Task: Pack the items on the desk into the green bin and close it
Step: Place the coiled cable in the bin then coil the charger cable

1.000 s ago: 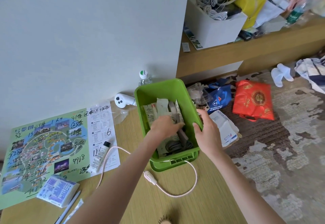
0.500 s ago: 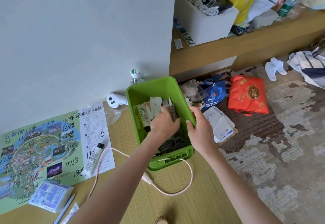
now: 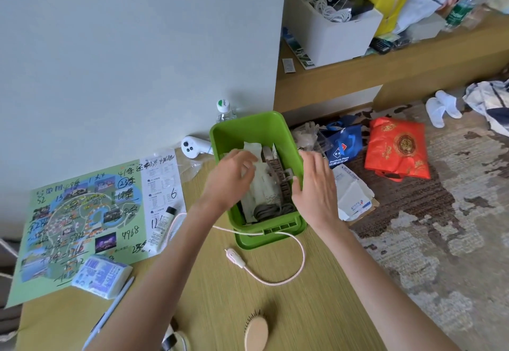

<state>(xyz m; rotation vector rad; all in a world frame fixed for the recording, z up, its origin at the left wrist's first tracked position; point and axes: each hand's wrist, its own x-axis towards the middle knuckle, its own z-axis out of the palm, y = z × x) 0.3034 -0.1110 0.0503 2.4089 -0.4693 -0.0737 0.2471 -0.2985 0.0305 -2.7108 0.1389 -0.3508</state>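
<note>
The green bin [image 3: 249, 126] stands open on the wooden desk, holding white packets [image 3: 263, 190], a brown comb-like piece [image 3: 279, 170] and a coiled dark cable [image 3: 272, 208]. My left hand [image 3: 230, 178] is inside the bin's left half with its fingers curled over a white packet. My right hand [image 3: 316, 185] clasps the bin's right rim, thumb inside. On the desk lie a pink cable [image 3: 292, 270], a tube [image 3: 163, 226], a tissue pack [image 3: 102, 275], a pen [image 3: 110, 315] and a hairbrush [image 3: 256, 332].
A hand-marked map poster [image 3: 77, 213] covers the desk's left. A white controller [image 3: 194, 146] and a water bottle [image 3: 224, 109] stand behind the bin by the wall. Past the desk's right edge, bags and papers [image 3: 352, 196] lie on the carpet.
My left hand has slid from the bin's middle toward its far left, onto the white packets. My right hand has stayed at the right rim.
</note>
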